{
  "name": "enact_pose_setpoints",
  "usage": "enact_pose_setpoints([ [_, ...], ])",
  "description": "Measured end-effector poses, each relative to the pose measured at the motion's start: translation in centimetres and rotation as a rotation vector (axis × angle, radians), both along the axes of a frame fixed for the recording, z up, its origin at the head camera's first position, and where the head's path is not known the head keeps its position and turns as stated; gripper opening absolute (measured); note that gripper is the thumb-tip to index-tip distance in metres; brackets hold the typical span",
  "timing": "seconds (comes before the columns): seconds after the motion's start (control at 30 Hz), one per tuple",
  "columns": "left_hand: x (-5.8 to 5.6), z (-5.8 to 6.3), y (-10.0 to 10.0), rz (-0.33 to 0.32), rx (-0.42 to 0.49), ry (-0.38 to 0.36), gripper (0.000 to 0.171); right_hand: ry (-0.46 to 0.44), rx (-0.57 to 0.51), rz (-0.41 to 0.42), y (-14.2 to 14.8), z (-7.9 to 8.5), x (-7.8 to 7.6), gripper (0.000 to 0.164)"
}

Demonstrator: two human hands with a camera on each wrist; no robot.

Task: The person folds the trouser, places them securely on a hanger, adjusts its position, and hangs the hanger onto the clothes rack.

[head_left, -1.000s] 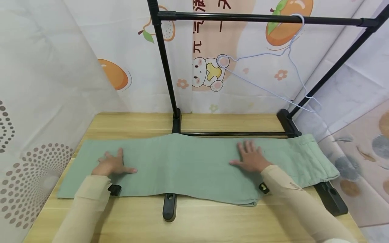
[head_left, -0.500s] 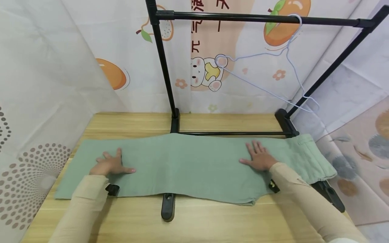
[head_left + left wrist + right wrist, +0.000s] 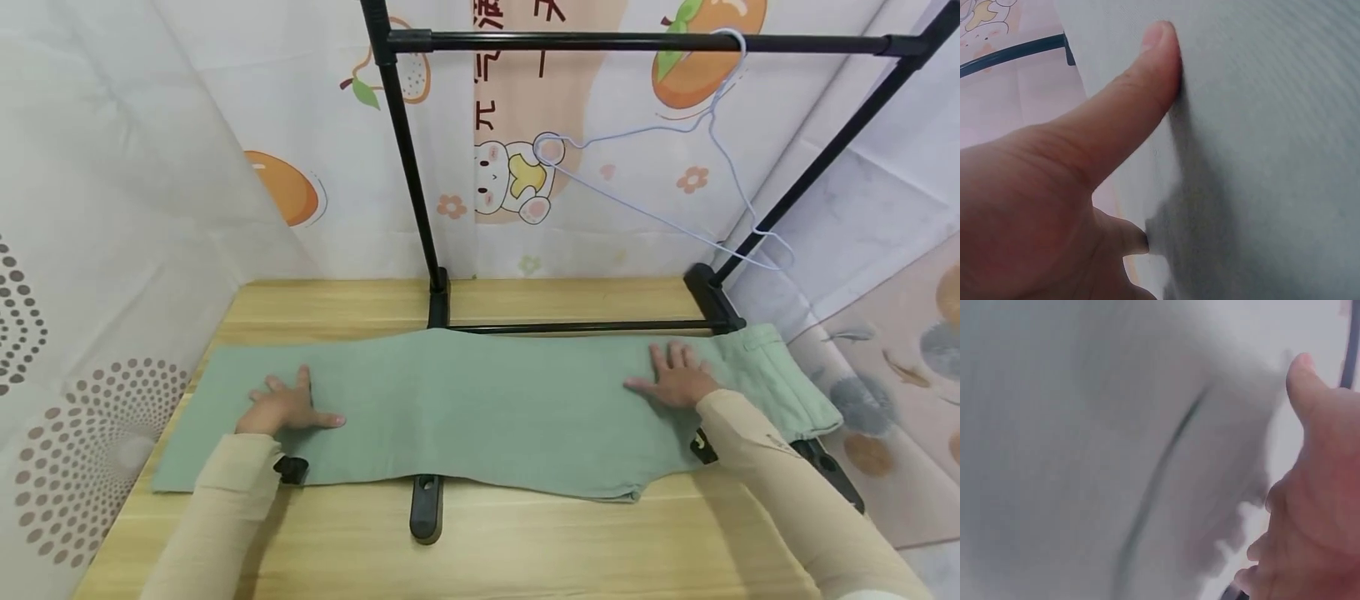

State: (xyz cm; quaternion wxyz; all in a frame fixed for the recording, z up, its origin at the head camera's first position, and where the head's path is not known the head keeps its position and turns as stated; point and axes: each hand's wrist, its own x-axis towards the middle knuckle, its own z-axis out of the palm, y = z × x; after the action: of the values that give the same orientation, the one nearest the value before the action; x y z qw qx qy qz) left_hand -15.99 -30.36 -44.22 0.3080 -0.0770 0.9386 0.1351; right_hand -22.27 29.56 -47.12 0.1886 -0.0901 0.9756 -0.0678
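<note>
A pair of green trousers (image 3: pixel 480 408), folded lengthwise, lies stretched across the wooden table, its gathered waistband (image 3: pixel 787 375) at the right end. My left hand (image 3: pixel 283 408) rests on the leg part at the left, fingers spread and thumb pointing right. In the left wrist view the thumb (image 3: pixel 1141 81) touches the fabric. Farther right, near the waistband, my right hand (image 3: pixel 678 379) lies spread over the cloth with its thumb pointing left. The right wrist view shows that hand (image 3: pixel 1316 487) at the fabric, with a dark crease line beside it.
A black rack (image 3: pixel 411 167) stands behind and partly under the trousers, its foot (image 3: pixel 427 508) sticking out in front. From its top bar (image 3: pixel 600 42) hangs a pale blue wire hanger (image 3: pixel 637 132). The wooden table (image 3: pixel 510 542) shows in front; printed curtains (image 3: pixel 360 208) enclose the back and sides.
My right hand has slid right along the trousers toward the waistband, fingers still spread. The left hand keeps its place on the cloth.
</note>
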Motion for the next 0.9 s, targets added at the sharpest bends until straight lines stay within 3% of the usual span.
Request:
enact_pose_setpoints([
  [0.1,0.2,-0.2,0.0,0.016,0.005,-0.006,0.134,0.080,-0.012,0.119,-3.6,0.0,1.4,0.098],
  [0.23,0.2,-0.2,0.0,0.018,-0.003,0.002,0.133,0.112,-0.069,0.279,-8.1,-0.3,4.4,0.093],
  [0.37,0.1,-0.1,0.1,0.018,0.000,0.002,0.132,0.124,-0.076,0.373,-8.8,-1.0,7.3,0.090],
  [0.5,-0.1,0.1,0.1,0.018,-0.003,-0.002,0.133,0.176,-0.073,0.374,-6.3,-1.8,8.8,0.086],
  [0.63,-0.2,0.2,-0.3,0.024,-0.007,-0.006,0.136,0.227,-0.097,0.300,-3.9,-1.2,9.3,0.082],
  [0.8,-0.2,-0.2,-0.3,0.017,-0.010,-0.005,0.137,0.389,-0.163,0.236,-3.4,0.0,11.2,0.036],
  [0.9,-0.2,-0.4,0.0,0.011,-0.004,-0.009,0.135,0.343,-0.157,0.252,-3.7,0.4,12.7,0.031],
])
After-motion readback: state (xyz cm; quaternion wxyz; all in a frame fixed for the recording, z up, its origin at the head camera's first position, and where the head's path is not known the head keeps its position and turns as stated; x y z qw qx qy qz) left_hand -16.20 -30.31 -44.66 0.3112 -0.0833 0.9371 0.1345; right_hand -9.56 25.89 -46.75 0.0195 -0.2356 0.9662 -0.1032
